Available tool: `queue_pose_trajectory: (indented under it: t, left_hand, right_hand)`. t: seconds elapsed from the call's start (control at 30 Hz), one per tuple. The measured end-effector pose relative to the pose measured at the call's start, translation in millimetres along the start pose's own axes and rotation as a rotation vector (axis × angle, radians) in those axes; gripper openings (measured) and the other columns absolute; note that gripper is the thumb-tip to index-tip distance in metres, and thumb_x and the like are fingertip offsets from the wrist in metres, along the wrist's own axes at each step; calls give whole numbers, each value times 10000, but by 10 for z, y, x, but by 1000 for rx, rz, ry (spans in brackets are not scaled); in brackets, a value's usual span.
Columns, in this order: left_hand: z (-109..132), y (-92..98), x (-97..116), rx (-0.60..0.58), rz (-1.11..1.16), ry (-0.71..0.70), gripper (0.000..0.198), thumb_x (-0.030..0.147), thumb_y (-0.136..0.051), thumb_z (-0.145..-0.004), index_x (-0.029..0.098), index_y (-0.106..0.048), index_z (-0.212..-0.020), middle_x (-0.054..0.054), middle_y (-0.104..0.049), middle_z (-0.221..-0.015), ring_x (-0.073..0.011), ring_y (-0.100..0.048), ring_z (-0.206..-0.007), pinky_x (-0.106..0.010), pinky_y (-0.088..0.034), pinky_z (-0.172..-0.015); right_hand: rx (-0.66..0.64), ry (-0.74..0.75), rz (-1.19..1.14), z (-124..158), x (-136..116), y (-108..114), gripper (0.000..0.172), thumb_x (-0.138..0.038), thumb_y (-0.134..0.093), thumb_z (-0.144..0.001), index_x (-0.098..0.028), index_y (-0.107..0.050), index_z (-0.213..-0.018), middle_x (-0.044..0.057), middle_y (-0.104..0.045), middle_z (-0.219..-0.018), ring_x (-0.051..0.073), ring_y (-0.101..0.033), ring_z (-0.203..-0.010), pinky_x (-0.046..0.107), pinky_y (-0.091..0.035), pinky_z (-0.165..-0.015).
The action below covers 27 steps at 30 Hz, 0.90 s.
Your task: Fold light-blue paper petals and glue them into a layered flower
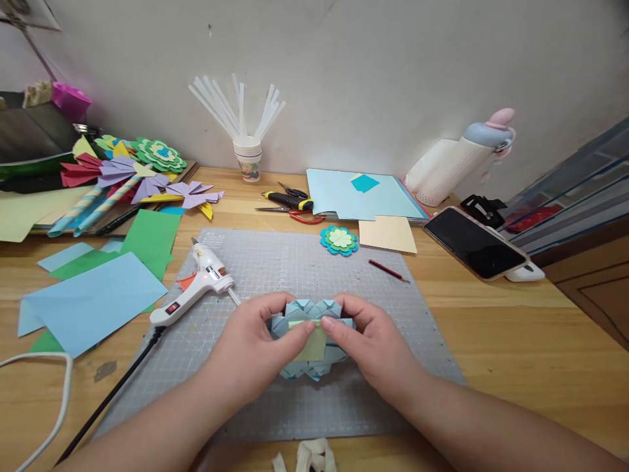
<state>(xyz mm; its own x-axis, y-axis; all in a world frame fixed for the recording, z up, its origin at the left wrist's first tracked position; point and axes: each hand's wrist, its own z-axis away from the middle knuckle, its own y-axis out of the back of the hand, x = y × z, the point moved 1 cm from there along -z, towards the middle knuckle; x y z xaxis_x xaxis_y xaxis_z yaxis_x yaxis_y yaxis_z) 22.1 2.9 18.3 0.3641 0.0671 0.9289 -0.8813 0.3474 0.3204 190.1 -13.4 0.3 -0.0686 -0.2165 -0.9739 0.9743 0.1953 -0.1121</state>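
Between my two hands is a light blue folded-paper piece [314,307] with pointed, layered edges, held over the grey cutting mat [275,262]. A small pale green paper [310,349] lies against its near face. My left hand [255,347] grips the left side, its thumb pressing on the green paper. From the right, my right hand [376,344] grips the other side, and its thumb meets the top edge of the same paper. The fingers behind the folded piece are mostly hidden. Left of my hands, a white hot glue gun [201,282] rests on the mat.
A layered paper flower [339,240] and a pencil [389,271] lie beyond my hands. Scissors [293,190], a utility knife [287,200], cups holding glue sticks [247,157], and a phone [476,242] stand or lie farther back. Blue paper sheets [98,301] cover the left side.
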Motion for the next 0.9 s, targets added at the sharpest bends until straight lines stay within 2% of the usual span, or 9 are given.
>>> queue_pose_trajectory:
  t: [0.23, 0.4, 0.63, 0.8, 0.9]
  left_hand:
    - [-4, -8, 24, 38, -57, -30, 206, 364, -597, -751, 183, -602, -654, 21, -543, -611, -135, -490, -601, -215, -398, -537]
    - [-3, 21, 13, 83, 14, 59, 234, 370, -612, -723, 193, -503, -614, 44, -493, -588, -113, -433, -565, -203, -365, -515]
    - [-9, 60, 11, 23, 59, 85, 224, 379, -565, -743, 175, -598, -657, 22, -527, -618, -122, -445, -569, -219, -377, -520]
    - [-27, 30, 7, -15, 128, 51, 184, 360, -614, -727, 183, -586, -686, 34, -534, -649, -123, -477, -607, -210, -414, -555]
    - [-36, 3, -18, -51, 120, 71, 227, 372, -649, -712, 177, -562, -636, 41, -492, -608, -115, -452, -585, -203, -386, -528]
  right_hand:
    - [30, 29, 107, -3, -22, -17, 217, -374, -651, -777, -181, -572, -718, -20, -509, -671, 122, -452, -631, 229, -409, -569]
    - [48, 45, 113, -6, -20, -12, 217, -354, -648, -788, -173, -572, -697, -23, -512, -663, 113, -449, -623, 221, -403, -569]
    - [44, -23, 35, 0, -29, 13, 254, -394, -684, -766, -174, -574, -704, -29, -517, -650, 103, -443, -577, 216, -391, -534]
    - [44, -46, 28, -5, -10, 19, 301, -433, -711, -732, -171, -570, -693, -29, -518, -634, 100, -441, -560, 218, -383, -518]
    - [23, -44, 48, -5, 3, 13, 332, -451, -717, -720, -164, -559, -670, -31, -503, -619, 91, -421, -544, 214, -368, -505]
